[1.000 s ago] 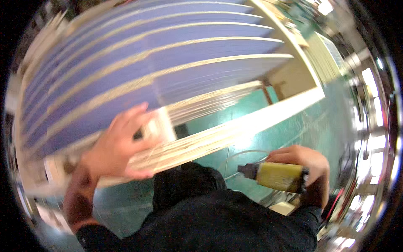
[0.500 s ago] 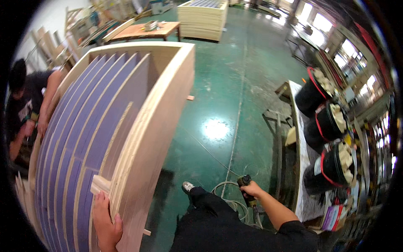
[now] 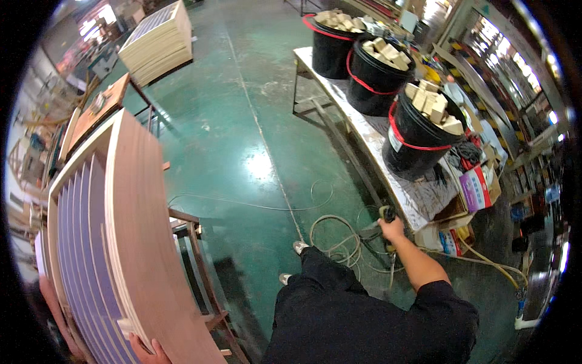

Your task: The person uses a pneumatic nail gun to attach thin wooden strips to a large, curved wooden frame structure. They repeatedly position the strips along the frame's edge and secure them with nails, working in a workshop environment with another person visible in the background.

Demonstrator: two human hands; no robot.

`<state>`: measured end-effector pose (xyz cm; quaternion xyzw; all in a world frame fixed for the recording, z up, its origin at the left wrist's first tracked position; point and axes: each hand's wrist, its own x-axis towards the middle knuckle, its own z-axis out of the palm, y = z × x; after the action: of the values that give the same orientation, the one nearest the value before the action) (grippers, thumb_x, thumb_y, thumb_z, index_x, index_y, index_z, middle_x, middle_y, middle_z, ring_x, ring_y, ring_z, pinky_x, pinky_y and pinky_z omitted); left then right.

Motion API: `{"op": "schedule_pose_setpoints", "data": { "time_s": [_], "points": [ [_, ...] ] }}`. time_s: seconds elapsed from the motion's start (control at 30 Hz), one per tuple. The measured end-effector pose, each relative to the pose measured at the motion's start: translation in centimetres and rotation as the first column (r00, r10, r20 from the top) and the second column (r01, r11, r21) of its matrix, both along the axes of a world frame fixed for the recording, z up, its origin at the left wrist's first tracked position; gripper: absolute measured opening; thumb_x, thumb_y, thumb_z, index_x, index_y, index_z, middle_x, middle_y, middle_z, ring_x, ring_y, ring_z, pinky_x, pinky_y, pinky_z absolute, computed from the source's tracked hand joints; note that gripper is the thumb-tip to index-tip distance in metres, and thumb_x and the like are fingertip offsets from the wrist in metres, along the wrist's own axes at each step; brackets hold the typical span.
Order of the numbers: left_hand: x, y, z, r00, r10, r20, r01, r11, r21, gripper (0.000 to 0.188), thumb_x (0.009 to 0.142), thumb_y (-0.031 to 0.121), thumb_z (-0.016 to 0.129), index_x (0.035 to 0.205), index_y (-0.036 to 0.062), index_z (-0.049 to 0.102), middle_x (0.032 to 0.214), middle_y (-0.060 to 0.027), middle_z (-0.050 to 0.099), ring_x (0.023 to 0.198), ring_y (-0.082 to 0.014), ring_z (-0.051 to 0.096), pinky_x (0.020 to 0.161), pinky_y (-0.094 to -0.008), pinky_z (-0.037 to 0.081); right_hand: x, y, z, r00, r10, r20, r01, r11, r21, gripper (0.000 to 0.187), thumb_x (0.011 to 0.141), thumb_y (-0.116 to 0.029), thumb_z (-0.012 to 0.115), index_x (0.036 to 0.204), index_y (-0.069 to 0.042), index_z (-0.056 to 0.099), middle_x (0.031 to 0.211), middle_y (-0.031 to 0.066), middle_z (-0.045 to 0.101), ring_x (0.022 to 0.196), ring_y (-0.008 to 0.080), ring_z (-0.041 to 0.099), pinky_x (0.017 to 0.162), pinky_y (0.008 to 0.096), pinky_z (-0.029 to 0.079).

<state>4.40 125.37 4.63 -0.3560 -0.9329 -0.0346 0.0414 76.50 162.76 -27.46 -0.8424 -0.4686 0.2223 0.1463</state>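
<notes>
My left hand [image 3: 150, 352], partly cut off by the lower edge, is closed at a small wooden block [image 3: 125, 327] against the inner side of a large wooden frame [image 3: 136, 212]. Its fingers touch the block and its thumb lies by the frame's edge. Purple-faced panels [image 3: 91, 242] with pale edges stand in a row inside the frame. Out to the right, my right hand [image 3: 391, 228] grips a dark nail gun [image 3: 371, 231], somewhat blurred. An air hose [image 3: 393, 267] hangs below it.
Three black buckets [image 3: 418, 148] of wooden blocks stand on a long bench [image 3: 424, 203] at right. Coiled hose [image 3: 321, 233] lies on the green floor by my feet. A metal stand [image 3: 197, 261] is beside the frame. A panel stack [image 3: 160, 45] stands far left; another person's arm [image 3: 54, 309] shows at left.
My view has turned right, so the frame sits further left and the buckets nearer the middle. The nail gun has come close to the bench. My left hand stays at the block.
</notes>
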Motion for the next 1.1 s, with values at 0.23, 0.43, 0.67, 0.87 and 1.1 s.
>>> {"op": "schedule_pose_setpoints", "data": {
  "time_s": [0.23, 0.43, 0.67, 0.87, 1.1],
  "points": [
    [1.7, 2.9, -0.4, 0.991, 0.124, -0.058, -0.117, 0.987, 0.114, 0.074, 0.092, 0.039, 0.074, 0.145, -0.0063, 0.050, 0.149, -0.0273, 0.051, 0.140, -0.0427, 0.046, 0.120, -0.0472, 0.035, 13.5, 5.5, 1.2, 0.981, -0.151, 0.126, 0.135, 0.983, 0.127, 0.071, 0.082, -0.035, 0.083, 0.135, 0.004, 0.054, 0.124, 0.0300, 0.066, 0.114, 0.0473, 0.064, 0.096, 0.0523, 0.051],
    [-2.4, -1.3, -6.0, 0.982, 0.154, -0.111, -0.120, 0.956, 0.267, 0.060, 0.086, 0.004, 0.068, 0.143, -0.0050, 0.052, 0.154, -0.0241, 0.046, 0.146, -0.0401, 0.042, 0.121, -0.0462, 0.033, 24.8, 8.2, -7.4, 0.963, -0.104, 0.248, 0.130, 0.988, -0.089, 0.055, 0.087, -0.025, 0.076, 0.127, 0.010, 0.060, 0.114, 0.0323, 0.069, 0.103, 0.0487, 0.068, 0.088, 0.0534, 0.052],
    [-1.5, -0.3, -3.6, 0.987, 0.160, 0.015, -0.154, 0.910, 0.386, 0.060, 0.087, 0.005, 0.070, 0.144, -0.0023, 0.050, 0.151, -0.0216, 0.048, 0.144, -0.0385, 0.043, 0.122, -0.0448, 0.032, 20.9, 10.0, -4.8, 0.922, 0.045, 0.383, 0.064, 0.962, -0.266, 0.054, 0.089, -0.037, 0.073, 0.118, 0.008, 0.067, 0.121, 0.0301, 0.067, 0.116, 0.0432, 0.065, 0.097, 0.0527, 0.052],
    [-4.9, 2.4, -2.1, 0.985, 0.170, -0.029, -0.162, 0.971, 0.177, 0.053, 0.096, 0.033, 0.066, 0.138, 0.0028, 0.054, 0.144, -0.0248, 0.049, 0.139, -0.0410, 0.044, 0.118, -0.0496, 0.032, 23.3, 9.4, -9.3, 0.912, 0.091, 0.399, 0.088, 0.909, -0.408, 0.059, 0.096, -0.050, 0.063, 0.124, 0.001, 0.068, 0.130, 0.0243, 0.067, 0.120, 0.0403, 0.065, 0.101, 0.0590, 0.048],
    [-5.9, 3.4, -2.4, 0.955, 0.259, -0.143, -0.243, 0.962, 0.122, 0.042, 0.100, 0.041, 0.059, 0.118, 0.0040, 0.060, 0.142, -0.0256, 0.049, 0.138, -0.0441, 0.041, 0.115, -0.0538, 0.032, 22.7, 10.2, -12.3, 0.913, 0.036, 0.405, 0.176, 0.863, -0.474, 0.059, 0.096, -0.050, 0.060, 0.129, -0.001, 0.067, 0.137, 0.0223, 0.064, 0.130, 0.0402, 0.058, 0.109, 0.0661, 0.037]
  ]
}}
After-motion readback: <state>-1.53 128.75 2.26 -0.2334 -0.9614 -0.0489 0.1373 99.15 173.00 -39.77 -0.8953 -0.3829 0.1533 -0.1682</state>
